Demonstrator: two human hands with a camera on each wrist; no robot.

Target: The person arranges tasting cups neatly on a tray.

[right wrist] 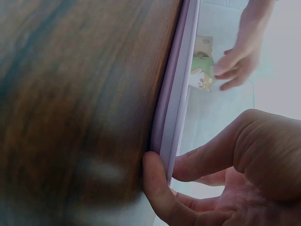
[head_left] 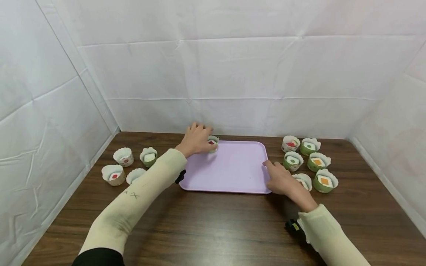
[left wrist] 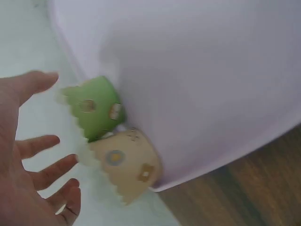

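Purple tray (head_left: 229,168) has its right edge pinched in the right grip (head_left: 279,178); the left grip (head_left: 196,140), fingers spread, is beside two cups (left wrist: 97,104) at its far-left corner.

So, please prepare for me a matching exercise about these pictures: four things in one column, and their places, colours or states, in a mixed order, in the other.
Column one:
1. left hand
2. right hand
3. tray
4. cups with orange squares

Column two:
A. pinching an edge of the tray
B. standing on the table, to the right of the tray
C. light purple
D. fingers apart, near two cups at the far left corner of the tray

Right pairs: 1-D, 2-A, 3-C, 4-B
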